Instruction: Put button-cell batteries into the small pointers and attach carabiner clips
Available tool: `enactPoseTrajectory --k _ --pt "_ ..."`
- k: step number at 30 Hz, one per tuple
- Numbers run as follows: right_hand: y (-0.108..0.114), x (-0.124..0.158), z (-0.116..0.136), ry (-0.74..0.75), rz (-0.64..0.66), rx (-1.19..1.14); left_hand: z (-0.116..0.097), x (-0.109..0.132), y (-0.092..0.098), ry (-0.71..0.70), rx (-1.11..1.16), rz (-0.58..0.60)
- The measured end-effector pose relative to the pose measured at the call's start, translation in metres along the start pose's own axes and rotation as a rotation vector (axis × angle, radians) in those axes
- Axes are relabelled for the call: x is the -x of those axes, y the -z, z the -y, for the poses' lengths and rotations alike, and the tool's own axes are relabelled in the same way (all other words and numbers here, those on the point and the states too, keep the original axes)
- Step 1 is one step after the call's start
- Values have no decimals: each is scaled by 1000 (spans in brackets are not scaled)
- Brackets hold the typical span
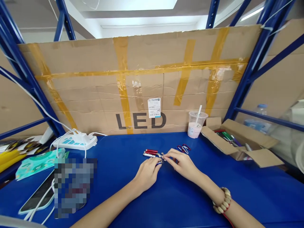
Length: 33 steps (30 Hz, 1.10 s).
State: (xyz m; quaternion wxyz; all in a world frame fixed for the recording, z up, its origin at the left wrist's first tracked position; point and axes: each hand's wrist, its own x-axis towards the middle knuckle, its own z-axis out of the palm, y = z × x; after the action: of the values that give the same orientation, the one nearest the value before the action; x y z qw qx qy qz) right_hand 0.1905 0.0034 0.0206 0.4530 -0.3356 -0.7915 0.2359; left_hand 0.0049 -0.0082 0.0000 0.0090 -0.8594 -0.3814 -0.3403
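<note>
My left hand [148,172] is closed around a small blue-and-silver metal tube [160,162], like a mini flashlight body, mostly hidden by the fingers. Thumb and forefinger of my right hand [181,162] pinch together beside the tube's end; what they hold looks like a button cell, too small to see well. Several silver button cells [160,155] lie on the blue tabletop just beyond the fingertips. To their left rest red mini flashlight tubes [151,151] and a silver one [149,155]. Small red, blue and silver carabiner clips [184,148] lie behind my right hand.
A cup with a straw [195,126] stands at the back right, beside an open cardboard box [234,141] of pens or tubes. At left are a power strip [74,141], tissue pack [39,163], phone [38,193] and cables. A cardboard wall [99,101] closes the back.
</note>
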Motion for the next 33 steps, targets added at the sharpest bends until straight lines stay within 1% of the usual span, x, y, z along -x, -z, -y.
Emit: enactPoseTrajectory --k 5,9,12,16,19,23,29,33 --pt "-5 -5 3 -178 -69 -392 -1 -1 0 -31 -14 23" --pt "0 -8 9 -284 -143 -736 -1 -1 0 -27 -14 30" --pt "8 -10 11 -307 -172 -936 -1 0 0 -26 -9 34" --pt "17 -12 9 -283 -183 -1128 -1 0 0 -23 -8 43" --pt "20 -11 5 -254 -151 -1227 -1 -1 0 -22 -11 49" --pt "19 -8 1 -223 -79 -1304 -1 -2 1 -11 -12 47" --pt "15 -5 -1 -245 31 -1325 -1 -3 1 0 -2 44" --pt "14 -5 -3 -267 49 -1318 -2 -3 2 -6 1 45"
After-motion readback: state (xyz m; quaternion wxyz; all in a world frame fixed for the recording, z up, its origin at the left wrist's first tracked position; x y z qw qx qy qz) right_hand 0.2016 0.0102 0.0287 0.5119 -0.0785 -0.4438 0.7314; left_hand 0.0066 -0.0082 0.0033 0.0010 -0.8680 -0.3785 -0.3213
